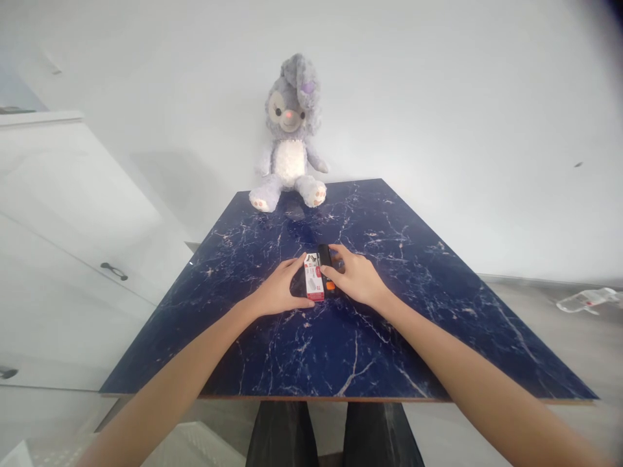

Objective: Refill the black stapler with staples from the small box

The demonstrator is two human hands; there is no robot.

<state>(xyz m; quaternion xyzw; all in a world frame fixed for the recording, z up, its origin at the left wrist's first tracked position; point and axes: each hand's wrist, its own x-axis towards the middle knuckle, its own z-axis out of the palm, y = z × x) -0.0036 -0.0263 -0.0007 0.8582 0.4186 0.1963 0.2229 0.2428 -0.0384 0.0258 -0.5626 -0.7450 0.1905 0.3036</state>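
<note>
A small red-and-white box (313,280), which looks like a staples box from the grey block printed on it, lies at the middle of the table. My left hand (282,288) holds it by its two ends, thumb at the near end and fingers at the far end. Right against the box is a black stapler-like object (324,255) with an orange part at its near end. My right hand (357,275) closes around this black object from the right, its thumb over the top near the box. Part of the black object is hidden by that hand.
The dark blue marble-patterned table (355,350) has its near edge before my legs. A grey-lilac plush rabbit (291,155) sits at the far edge against the wall. White cabinets (73,246) stand on the left. A clear plastic item (586,299) lies on the floor, right.
</note>
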